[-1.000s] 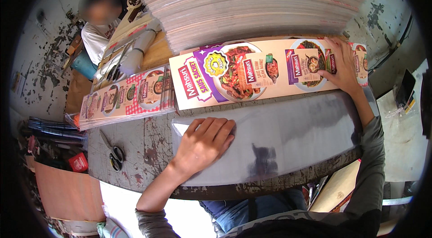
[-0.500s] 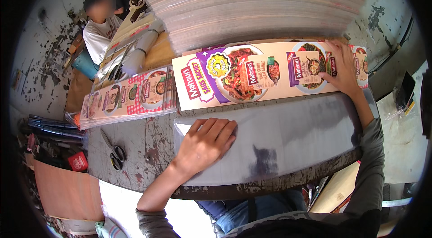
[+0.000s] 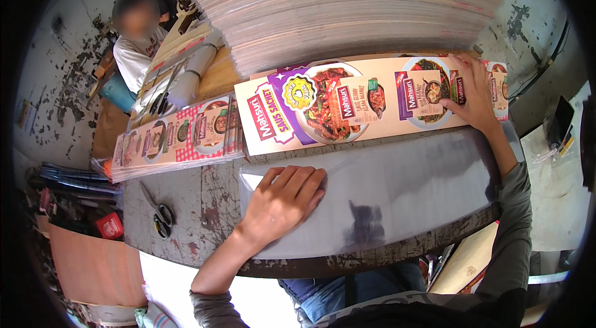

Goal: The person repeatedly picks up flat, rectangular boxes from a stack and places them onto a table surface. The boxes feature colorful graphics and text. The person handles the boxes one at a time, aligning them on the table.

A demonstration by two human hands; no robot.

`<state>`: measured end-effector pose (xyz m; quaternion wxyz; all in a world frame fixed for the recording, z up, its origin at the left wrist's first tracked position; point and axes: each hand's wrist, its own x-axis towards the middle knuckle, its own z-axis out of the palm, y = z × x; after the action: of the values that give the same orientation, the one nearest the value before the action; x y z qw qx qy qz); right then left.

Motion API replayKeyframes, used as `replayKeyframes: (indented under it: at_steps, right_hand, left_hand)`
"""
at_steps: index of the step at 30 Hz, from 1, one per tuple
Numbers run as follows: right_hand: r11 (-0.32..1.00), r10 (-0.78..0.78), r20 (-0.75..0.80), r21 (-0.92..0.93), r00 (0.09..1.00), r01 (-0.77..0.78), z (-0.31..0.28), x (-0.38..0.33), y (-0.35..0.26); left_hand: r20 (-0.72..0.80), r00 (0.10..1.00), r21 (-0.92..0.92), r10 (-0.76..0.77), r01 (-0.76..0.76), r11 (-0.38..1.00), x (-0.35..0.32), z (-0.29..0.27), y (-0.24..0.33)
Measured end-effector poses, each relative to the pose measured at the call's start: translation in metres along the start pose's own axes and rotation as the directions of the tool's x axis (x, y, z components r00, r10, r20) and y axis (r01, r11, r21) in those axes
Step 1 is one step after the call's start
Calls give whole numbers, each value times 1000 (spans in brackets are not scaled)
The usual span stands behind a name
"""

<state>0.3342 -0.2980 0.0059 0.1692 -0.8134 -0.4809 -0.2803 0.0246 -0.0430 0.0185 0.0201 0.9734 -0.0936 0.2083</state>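
Observation:
A long printed card strip [image 3: 347, 107] with food pictures in cream, purple and red lies across the worn table. My right hand [image 3: 473, 93] rests flat on its right end, fingers spread. In front of the strip lies a clear glossy plastic sheet [image 3: 397, 194]. My left hand [image 3: 282, 202] presses palm-down on the left part of that sheet, fingers together. Neither hand grips anything.
A tall stack of plain sheets [image 3: 347, 8] rises behind the strip. A pile of similar printed strips [image 3: 177, 139] lies to the left, scissors [image 3: 158, 213] near the table's front left. Another person [image 3: 139, 42] sits at the far left beside a grey roll [image 3: 192, 73].
The printed strip has shifted slightly to the right under my right hand. My left hand stays on the plastic sheet.

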Motion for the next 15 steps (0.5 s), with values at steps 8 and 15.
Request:
replayKeyframes:
  at_steps: [8, 15]
  right_hand:
    - [999, -42, -154, -33, 987, 38, -6, 3, 1]
    - [987, -125, -334, -134, 934, 84, -7, -8, 7]
  left_hand:
    - [-11, 1000, -7, 0, 0, 1000, 1, -1, 0]
    - [-177, 964, -31, 199, -208, 978, -6, -1, -6]
